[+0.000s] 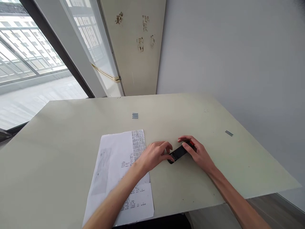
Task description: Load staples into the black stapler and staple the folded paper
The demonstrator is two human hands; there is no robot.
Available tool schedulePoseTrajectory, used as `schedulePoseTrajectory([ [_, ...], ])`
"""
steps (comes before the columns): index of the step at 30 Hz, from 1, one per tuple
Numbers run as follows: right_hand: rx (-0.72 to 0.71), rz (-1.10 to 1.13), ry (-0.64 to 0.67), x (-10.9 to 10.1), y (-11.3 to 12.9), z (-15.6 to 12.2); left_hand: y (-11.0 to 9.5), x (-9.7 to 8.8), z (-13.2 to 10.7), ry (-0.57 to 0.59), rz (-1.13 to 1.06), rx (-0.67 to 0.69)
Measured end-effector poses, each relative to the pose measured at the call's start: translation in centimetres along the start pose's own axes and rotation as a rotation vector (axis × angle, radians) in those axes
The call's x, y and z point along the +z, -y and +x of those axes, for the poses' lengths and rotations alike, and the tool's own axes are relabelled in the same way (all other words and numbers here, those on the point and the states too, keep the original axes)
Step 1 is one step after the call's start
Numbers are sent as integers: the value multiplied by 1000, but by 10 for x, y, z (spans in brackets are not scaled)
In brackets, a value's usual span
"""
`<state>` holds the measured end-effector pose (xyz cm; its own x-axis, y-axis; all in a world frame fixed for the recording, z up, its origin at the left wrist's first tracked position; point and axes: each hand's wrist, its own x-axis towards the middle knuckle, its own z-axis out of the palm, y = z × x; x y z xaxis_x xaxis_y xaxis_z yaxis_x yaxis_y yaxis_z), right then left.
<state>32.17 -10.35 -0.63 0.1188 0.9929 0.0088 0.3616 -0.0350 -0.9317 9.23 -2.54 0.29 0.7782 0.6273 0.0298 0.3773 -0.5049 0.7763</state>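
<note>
Bare forearms reach in from the bottom edge of the frame, the left one (116, 200) crossing over a printed sheet (111, 168) and the right one (235, 197) passing over the table's near edge. Right of centre, between the two hands, a slim black object (180, 152) lies slantwise just above or on the pale table (62, 152); which of these, I cannot tell. The right hand (197, 154) grasps its upper-right end, thumb laid on top and fingers round the far side, beside a small red part (192, 143). The left hand (154, 156) is curled with its thumb at the lower-left end; whether it pinches or merely touches there, I cannot tell.

As I judge it, a slackened right hand could let the black object swivel or slip, since the left hand seems to cover only its tip. Pushing unevenly from the two ends could skew it. The sheet, at lower centre, appears loose under the left arm, so a sweep of that arm could drag or crease it.

As for writing, the sheet carries a dense block at its upper right and scattered lines lower down, all too small to read. Pale marks near the object's left end are equally illegible, and no brand can be made out.
</note>
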Motion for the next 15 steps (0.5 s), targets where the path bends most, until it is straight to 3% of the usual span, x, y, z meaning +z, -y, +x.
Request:
schedulePoseTrajectory([
  [4, -9, -3, -3, 1, 2, -3, 0, 6, -6, -96, 117, 70],
  [7, -7, -14, -19, 2, 3, -5, 5, -3, -16, -154, 227, 152],
  [10, -10, -35, -46, 4, 2, -7, 21, -33, -34, -268, 319, 118],
  [15, -30, -122, -42, 4, 6, -5, 65, -89, -74, -488, 541, -144],
])
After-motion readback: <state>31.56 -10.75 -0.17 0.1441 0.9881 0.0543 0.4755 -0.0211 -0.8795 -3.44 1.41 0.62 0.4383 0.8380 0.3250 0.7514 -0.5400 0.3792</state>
